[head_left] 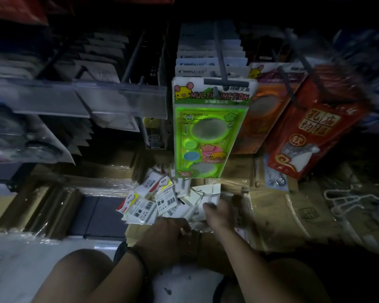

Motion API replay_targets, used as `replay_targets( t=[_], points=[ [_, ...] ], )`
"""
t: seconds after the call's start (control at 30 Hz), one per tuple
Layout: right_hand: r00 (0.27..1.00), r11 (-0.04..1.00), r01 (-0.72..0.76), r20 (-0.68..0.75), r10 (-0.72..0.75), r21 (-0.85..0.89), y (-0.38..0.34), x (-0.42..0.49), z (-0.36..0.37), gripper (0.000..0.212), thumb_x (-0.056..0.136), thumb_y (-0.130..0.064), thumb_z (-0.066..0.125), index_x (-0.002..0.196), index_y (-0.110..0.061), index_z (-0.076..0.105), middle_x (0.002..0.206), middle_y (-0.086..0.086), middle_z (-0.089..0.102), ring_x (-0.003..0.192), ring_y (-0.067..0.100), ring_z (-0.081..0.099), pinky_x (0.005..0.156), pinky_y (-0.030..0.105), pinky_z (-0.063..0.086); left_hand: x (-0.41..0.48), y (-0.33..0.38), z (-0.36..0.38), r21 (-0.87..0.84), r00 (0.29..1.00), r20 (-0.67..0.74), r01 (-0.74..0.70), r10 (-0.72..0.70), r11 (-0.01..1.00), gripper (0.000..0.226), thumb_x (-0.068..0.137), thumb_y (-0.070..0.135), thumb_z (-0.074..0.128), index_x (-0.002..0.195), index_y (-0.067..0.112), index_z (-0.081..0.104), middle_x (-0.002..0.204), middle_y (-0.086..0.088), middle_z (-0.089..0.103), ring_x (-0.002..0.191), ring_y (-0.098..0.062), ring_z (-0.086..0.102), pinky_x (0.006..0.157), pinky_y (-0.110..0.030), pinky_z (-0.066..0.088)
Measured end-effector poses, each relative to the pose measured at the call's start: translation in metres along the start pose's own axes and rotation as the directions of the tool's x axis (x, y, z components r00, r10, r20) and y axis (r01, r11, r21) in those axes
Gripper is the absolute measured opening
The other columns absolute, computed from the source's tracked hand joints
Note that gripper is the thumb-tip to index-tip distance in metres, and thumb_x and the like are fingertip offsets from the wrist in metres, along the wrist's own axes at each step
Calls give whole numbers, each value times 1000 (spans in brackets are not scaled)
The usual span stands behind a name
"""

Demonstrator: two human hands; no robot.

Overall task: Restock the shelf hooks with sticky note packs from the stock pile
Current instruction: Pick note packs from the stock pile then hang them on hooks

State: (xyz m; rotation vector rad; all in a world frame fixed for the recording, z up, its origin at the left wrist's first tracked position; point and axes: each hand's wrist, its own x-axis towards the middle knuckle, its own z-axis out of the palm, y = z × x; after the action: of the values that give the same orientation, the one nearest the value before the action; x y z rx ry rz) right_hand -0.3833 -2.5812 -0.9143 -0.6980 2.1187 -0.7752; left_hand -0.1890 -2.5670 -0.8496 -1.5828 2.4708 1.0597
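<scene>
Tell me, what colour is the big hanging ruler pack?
The pack is bright green, best seen in the head view.

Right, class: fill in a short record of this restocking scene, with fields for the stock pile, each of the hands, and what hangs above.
Setting: dim shop shelving, seen from above
Stock pile: loose white packs heaped on cardboard boxes
Left hand: at the pile's near edge, grip unclear
Right hand: reaching into the pile, blurred
Front hook: green stencil pack hanging
Right of it: orange pack, then red pack
Stage: no pack lifted to a hook yet
</scene>
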Motion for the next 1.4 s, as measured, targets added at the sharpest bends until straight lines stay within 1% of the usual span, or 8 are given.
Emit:
replay_targets(
  t=[0.13, 0.3, 0.47, 0.6, 0.77, 0.9, 1.13, 1.4],
  points=[
    [990, 989, 143, 19, -142, -31, -10, -27, -37, 12, 87, -20, 74, 96, -12, 76, 83, -2, 76, 71, 13, 70, 59, 27, 54, -3, 8, -7, -75, 995, -101, 4, -12, 997, 23, 97, 40, 66, 118, 34, 71, 109, 8, 76, 99, -13, 71, 86, -30, 57],
    [952, 952, 305, -7, -305, -22, -15, -70, -82, 22, 77, -31, 65, 96, -24, 74, 83, -8, 77, 71, 8, 71, 64, 39, 62, -17, 40, -15, -366, 980, -159, 54, -119, 929, 34, 101, 45, 66, 132, 33, 60, 120, 4, 71, 102, -14, 71, 86, -34, 56],
    [875, 873, 477, -40, -483, -101, -23, -141, -104, 26, 86, -49, 61, 100, -29, 69, 89, -7, 75, 81, 10, 70, 69, 37, 58, -56, 85, -24, -869, 996, 47, 76, -70, 488, 35, 97, 43, 68, 129, 30, 60, 104, 7, 81, 91, -4, 77, 76, -28, 60],
    [787, 776, 592, -50, -615, -218, -28, -183, -106, 15, 95, -36, 57, 105, -30, 65, 98, -10, 73, 94, 15, 68, 74, 32, 51, -85, 106, -19, -913, 999, -22, -4, -41, 408, 31, 103, 35, 68, 133, 36, 57, 116, 6, 78, 110, -14, 75, 93, -37, 61],
    [716, 706, 698, 134, -685, -122, -35, -213, -112, 58, 82, -48, 56, 137, -35, 66, 123, -17, 54, 122, 7, 57, 107, 32, 49, -110, 107, -33, -898, 967, -219, -149, -127, 415, 20, 108, 14, 59, 125, 3, 61, 102, -6, 80, 96, -18, 79, 72, -25, 61],
    [685, 685, 727, 118, -719, -41, -56, -209, -131, 38, 92, -49, 68, 129, -55, 66, 126, -21, 43, 125, 2, 54, 107, 34, 52, -125, 101, -66, -950, 963, -202, -149, -176, 276, 25, 108, 11, 59, 132, 6, 61, 120, -19, 77, 105, -37, 78, 78, -53, 65],
    [668, 659, 703, 69, -741, 267, -144, -244, -171, 47, 97, -19, 78, 125, -56, 70, 111, -10, 76, 96, 7, 74, 80, 38, 65, -172, 116, -157, -900, 934, -333, -274, -129, 340, 36, 94, 8, 77, 127, 6, 64, 116, -23, 77, 101, -46, 77, 71, -60, 65],
    [456, 412, 812, -9, -890, 413, -270, -330, -215, 44, 94, -6, 79, 127, -35, 75, 113, -13, 79, 102, 9, 76, 81, 35, 66, -265, 149, -300, -530, 720, -693, -522, 13, 669, 29, 89, 12, 82, 117, 9, 73, 111, -2, 82, 106, -24, 79, 85, -37, 65]
  ],
)
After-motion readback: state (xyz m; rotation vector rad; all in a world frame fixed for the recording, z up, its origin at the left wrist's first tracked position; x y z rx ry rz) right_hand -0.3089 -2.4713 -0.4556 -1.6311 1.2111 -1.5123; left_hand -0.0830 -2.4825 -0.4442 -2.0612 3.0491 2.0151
